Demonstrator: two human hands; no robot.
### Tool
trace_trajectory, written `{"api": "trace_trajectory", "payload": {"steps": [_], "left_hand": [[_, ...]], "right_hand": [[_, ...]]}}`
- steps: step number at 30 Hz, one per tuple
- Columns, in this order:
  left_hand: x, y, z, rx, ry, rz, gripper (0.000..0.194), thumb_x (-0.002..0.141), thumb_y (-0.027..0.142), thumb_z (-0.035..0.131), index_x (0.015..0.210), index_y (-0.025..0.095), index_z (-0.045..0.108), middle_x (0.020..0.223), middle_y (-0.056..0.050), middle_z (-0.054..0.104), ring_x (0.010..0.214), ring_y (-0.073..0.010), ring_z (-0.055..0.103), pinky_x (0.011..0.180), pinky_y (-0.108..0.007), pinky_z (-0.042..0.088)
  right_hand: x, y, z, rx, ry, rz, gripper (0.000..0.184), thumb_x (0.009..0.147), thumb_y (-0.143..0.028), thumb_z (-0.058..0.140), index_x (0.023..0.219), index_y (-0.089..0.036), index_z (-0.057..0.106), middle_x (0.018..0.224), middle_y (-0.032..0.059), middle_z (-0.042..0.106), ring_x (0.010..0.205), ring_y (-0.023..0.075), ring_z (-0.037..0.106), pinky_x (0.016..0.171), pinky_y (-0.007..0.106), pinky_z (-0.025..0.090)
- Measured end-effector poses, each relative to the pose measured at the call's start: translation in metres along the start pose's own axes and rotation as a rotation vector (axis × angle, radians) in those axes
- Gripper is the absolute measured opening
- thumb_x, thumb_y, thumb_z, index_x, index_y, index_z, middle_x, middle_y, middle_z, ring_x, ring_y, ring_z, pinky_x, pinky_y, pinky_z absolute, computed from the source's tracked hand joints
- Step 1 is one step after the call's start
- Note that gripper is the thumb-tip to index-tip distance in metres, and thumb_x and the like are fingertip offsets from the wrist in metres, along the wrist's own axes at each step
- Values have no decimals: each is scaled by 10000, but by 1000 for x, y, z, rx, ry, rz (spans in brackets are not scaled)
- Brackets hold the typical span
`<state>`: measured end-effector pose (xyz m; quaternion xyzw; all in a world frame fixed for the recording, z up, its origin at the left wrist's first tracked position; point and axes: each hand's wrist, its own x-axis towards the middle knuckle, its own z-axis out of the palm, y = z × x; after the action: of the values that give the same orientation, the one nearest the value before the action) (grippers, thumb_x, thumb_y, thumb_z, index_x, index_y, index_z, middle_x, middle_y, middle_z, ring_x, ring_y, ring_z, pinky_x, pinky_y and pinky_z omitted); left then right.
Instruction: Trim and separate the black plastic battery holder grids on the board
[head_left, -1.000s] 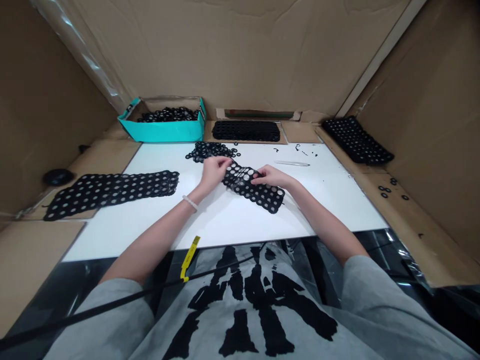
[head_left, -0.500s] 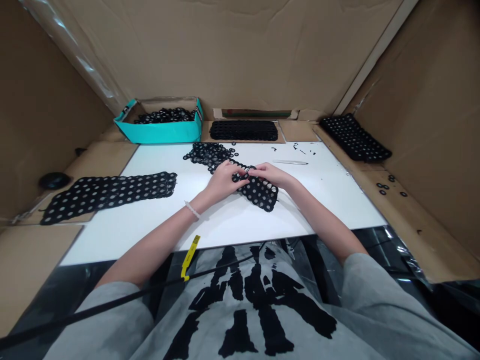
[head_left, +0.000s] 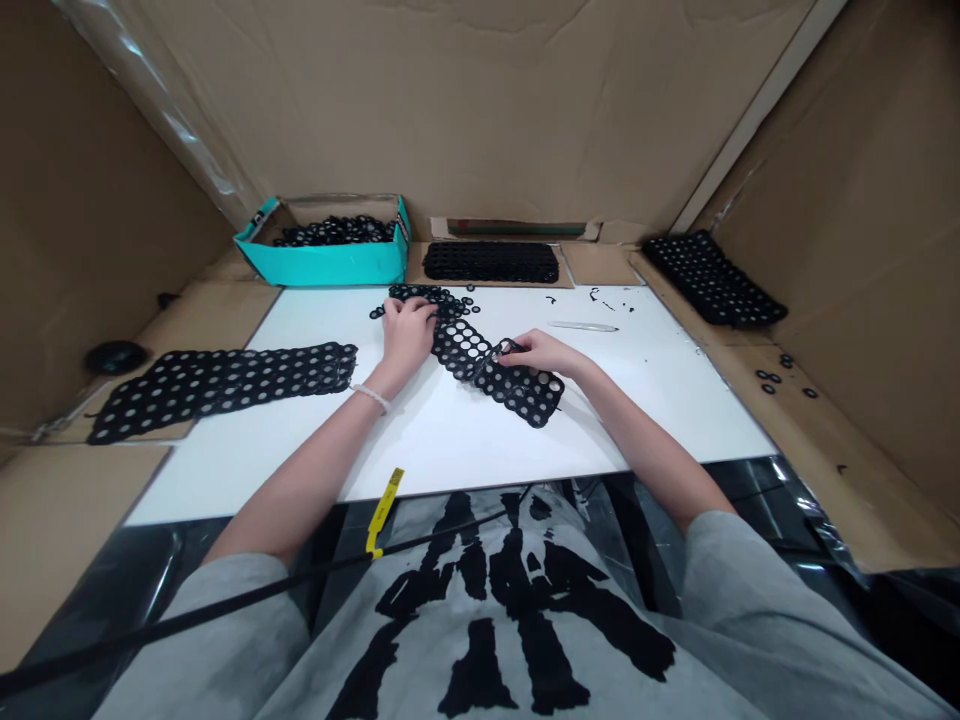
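Over a pile of small black rings (head_left: 448, 303) at the back of the white board, my left hand (head_left: 407, 332) reaches down with bent, slightly spread fingers. Its fingertips are partly hidden among the rings. My right hand (head_left: 544, 352) pinches the upper edge of a black mesh strip with round holes (head_left: 525, 393), seemingly made of joined rings. The strip lies at a slant on the board, its far left end running up against the pile. White board shows brightly through the holes near its middle.
Another black mesh strip (head_left: 225, 385) lies at left, near a round black object (head_left: 116, 356). Behind stand a teal box of rings (head_left: 330, 264) and a stacked black mesh (head_left: 491, 262). A white pen (head_left: 583, 327) and black scraps lie at right, beyond them more mesh (head_left: 712, 278) and loose rings (head_left: 767, 380).
My left hand first came to the strip beside my right hand, then moved back left to the ring pile. My right hand stays at the strip's upper edge.
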<state>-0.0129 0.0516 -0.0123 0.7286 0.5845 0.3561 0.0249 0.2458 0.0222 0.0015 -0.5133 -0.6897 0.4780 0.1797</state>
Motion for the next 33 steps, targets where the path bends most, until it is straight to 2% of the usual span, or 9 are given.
{"api": "trace_trajectory", "payload": {"steps": [3, 7, 9, 13, 17, 22, 27, 30, 33], "left_hand": [[-4, 5, -6, 23, -3, 81, 383, 884, 181, 477, 1221, 194, 659, 1334, -151, 581, 1152, -367, 422, 953, -545, 343], [-21, 40, -13, -226, -242, 418, 238, 927, 313, 527, 1067, 208, 688, 1075, -85, 696, 1031, -268, 529, 964, -439, 394], [-29, 56, -14, -290, -309, 477, 244, 885, 389, 613, 1025, 206, 693, 989, -68, 710, 971, -249, 552, 923, -405, 426], [-38, 68, -13, -307, -264, 382, 251, 846, 381, 668, 1016, 200, 701, 928, -65, 715, 908, -244, 561, 833, -380, 460], [-35, 63, -11, -283, -245, 380, 212, 904, 334, 590, 1010, 194, 711, 938, -68, 730, 886, -237, 563, 834, -379, 460], [-31, 56, -8, -163, -179, 450, 312, 985, 279, 416, 969, 173, 710, 980, -98, 712, 933, -252, 517, 889, -415, 447], [-30, 50, -6, -149, -198, 461, 237, 942, 298, 519, 1015, 172, 706, 955, -94, 719, 933, -256, 515, 871, -409, 463], [-25, 44, -1, -191, -190, 341, 225, 927, 265, 521, 915, 184, 731, 898, -79, 738, 900, -251, 560, 855, -397, 472], [-11, 28, 4, -257, -129, 77, 246, 917, 267, 519, 873, 172, 741, 861, -74, 746, 837, -242, 615, 813, -376, 486]], "right_hand": [[-2, -2, -4, -90, 24, 49, 382, 638, -503, 759, 729, -138, 693, 641, 18, 611, 600, 137, 528, 542, 257, 404], [-4, -6, -3, -83, 73, 66, 389, 659, -505, 738, 615, -144, 600, 514, -22, 473, 528, 110, 446, 507, 252, 336], [-4, -7, -1, 10, 71, 33, 400, 670, -522, 717, 627, -139, 608, 522, -29, 465, 534, 97, 416, 521, 247, 307], [-2, -5, 0, 312, -85, -112, 413, 659, -496, 725, 843, -128, 698, 735, 3, 625, 652, 99, 475, 600, 232, 341], [0, -1, -2, 386, -136, -106, 473, 587, -385, 801, 972, -130, 701, 797, -3, 657, 701, 109, 510, 641, 230, 362], [2, -2, 7, 326, -14, -170, 450, 633, -419, 755, 967, -120, 719, 812, 7, 670, 714, 122, 512, 653, 239, 368], [3, -6, 19, 224, 155, -265, 375, 641, -428, 722, 840, -112, 698, 731, -11, 630, 719, 127, 512, 705, 252, 375], [4, -6, 22, 173, 169, -168, 367, 623, -465, 720, 721, -125, 623, 600, -44, 513, 597, 93, 425, 588, 232, 319], [4, -5, 21, 153, 171, -30, 384, 613, -493, 715, 694, -147, 570, 525, -71, 411, 506, 69, 344, 509, 224, 244]]}}
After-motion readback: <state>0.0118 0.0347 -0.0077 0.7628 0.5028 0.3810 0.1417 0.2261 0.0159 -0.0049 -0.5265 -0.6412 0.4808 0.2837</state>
